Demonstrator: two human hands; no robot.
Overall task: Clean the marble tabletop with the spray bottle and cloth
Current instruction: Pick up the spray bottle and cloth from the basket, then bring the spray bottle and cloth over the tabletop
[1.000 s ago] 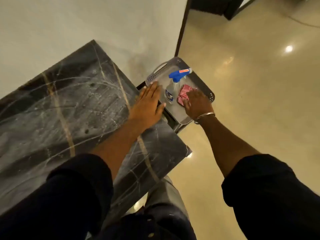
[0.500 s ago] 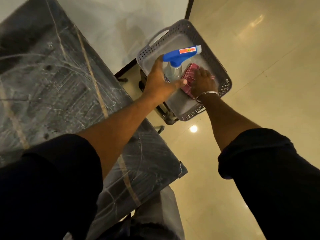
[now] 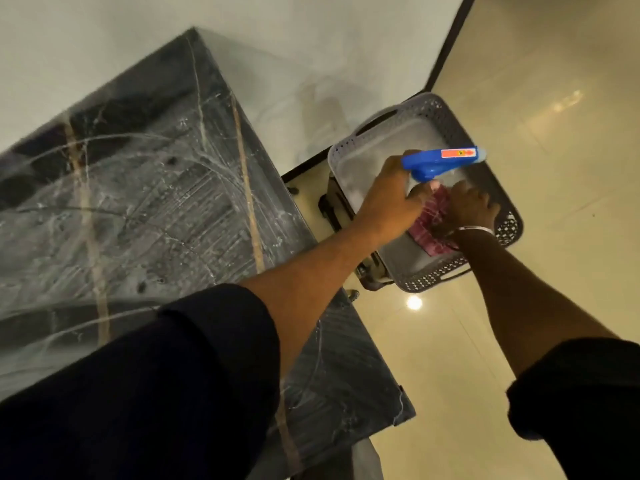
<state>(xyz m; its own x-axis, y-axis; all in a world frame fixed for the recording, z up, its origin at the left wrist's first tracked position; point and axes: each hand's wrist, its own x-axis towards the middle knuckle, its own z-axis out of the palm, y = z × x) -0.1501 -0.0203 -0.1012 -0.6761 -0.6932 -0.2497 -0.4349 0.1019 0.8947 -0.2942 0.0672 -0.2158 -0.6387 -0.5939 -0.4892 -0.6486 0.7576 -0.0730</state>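
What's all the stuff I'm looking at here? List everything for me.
marble tabletop: one, dark grey with pale and tan veins, left, against the wall
basket: one, grey, perforated, right of the tabletop
spray bottle: one, blue trigger head with a red label, in the basket
cloth: one, pink-red, in the basket
floor: cream, glossy, right
wall: pale, top
bangle: one, silver, right wrist
left hand: gripping the spray bottle
right hand: on the cloth
sleeves: two, dark
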